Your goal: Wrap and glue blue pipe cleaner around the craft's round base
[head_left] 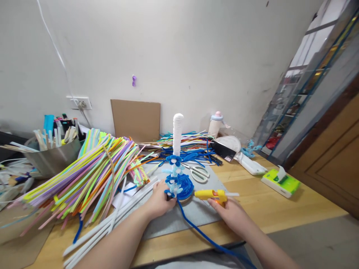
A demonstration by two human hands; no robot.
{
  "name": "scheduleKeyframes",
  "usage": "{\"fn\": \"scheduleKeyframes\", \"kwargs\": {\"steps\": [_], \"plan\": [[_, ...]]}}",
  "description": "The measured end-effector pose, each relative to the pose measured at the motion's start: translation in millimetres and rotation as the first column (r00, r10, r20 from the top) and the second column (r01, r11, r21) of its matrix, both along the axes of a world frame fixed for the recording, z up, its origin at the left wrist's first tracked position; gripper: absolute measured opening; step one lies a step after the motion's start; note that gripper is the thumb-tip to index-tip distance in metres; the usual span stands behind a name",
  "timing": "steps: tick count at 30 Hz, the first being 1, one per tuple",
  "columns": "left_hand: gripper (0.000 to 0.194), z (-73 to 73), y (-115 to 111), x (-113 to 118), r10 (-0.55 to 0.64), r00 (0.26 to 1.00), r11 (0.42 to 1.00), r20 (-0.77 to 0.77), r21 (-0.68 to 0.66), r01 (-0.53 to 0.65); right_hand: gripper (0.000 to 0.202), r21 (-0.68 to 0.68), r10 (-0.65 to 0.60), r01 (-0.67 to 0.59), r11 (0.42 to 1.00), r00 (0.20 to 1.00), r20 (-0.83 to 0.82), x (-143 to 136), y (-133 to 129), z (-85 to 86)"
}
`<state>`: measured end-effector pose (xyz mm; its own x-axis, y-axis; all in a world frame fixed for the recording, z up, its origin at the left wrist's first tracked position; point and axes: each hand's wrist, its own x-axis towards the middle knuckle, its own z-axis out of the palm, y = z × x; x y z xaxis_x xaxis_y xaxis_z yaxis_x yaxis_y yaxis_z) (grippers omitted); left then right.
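Note:
My left hand (160,201) is closed on the lower left side of a pipe-cleaner craft piece. Its upright white post (177,134) carries blue and light-blue flowers (174,181), beside a coiled blue round base (186,186). From the base a long blue pipe cleaner (202,233) trails toward the lower right. My right hand (230,213) grips a yellow hot glue gun (211,195), its nozzle pointing left, close to the coil's right edge. A glue stick sticks out of the gun's back. Grey mat (157,229) lies underneath. White-handled scissors (198,173) rest behind the coil.
A large heap of coloured pipe cleaners (92,168) and white strips (117,213) lie left, near a metal bucket (53,157). Behind are cardboard (136,119), a bottle (215,123) and a phone (223,150). A green tissue pack (280,182) lies right.

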<state>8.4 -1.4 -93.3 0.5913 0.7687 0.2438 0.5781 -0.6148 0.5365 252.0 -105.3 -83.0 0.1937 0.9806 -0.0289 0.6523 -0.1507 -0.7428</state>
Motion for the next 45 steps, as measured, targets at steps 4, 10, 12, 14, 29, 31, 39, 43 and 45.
{"fn": "scheduleKeyframes", "kwargs": {"steps": [4,10,12,14,29,31,39,43,45], "plan": [[0.015,0.4,-0.4,0.4,0.005,1.0,1.0,0.005,0.003,-0.005,0.044,0.009,0.015,-0.015,1.0,1.0,0.002,3.2,1.1,-3.6],[0.012,1.1,-0.4,0.5,0.002,1.0,1.0,0.012,0.007,-0.002,0.045,0.017,0.016,-0.016,1.0,1.0,0.02,3.6,0.7,-1.3],[0.012,1.5,-0.4,0.1,-0.01,1.0,1.0,0.008,0.006,0.01,0.045,0.024,0.005,-0.006,1.0,0.999,0.034,6.3,2.0,-2.0],[0.013,1.5,-0.5,-0.5,-0.008,1.0,1.0,0.004,0.004,0.008,0.047,0.04,-0.023,0.022,0.999,1.0,0.011,12.6,6.3,-4.6],[0.014,4.1,-1.5,0.4,-0.008,1.0,1.0,0.002,0.003,0.008,0.042,0.1,-0.082,0.046,0.994,0.915,0.395,6.2,0.2,18.8],[0.014,3.6,-1.2,0.4,-0.007,1.0,1.0,0.009,0.003,0.007,0.03,0.092,0.161,-0.192,0.977,0.948,0.274,-30.4,-8.8,12.5],[0.015,4.0,-1.7,-0.5,-0.002,1.0,1.0,0.014,-0.006,0.002,0.016,0.009,0.319,-0.323,0.946,0.939,0.125,-69.4,-11.9,-3.2],[0.014,4.8,-2.4,-0.6,0.013,1.0,1.0,0.007,-0.012,-0.013,0.012,-0.04,0.239,-0.236,0.971,0.96,0.148,-68.6,-10.4,-2.5],[0.014,5.4,-3.0,-0.3,0.022,1.0,1.0,0.008,-0.009,-0.022,0.013,-0.05,0.245,-0.24,0.97,0.935,0.258,-73.9,-10.0,-3.1]]}}
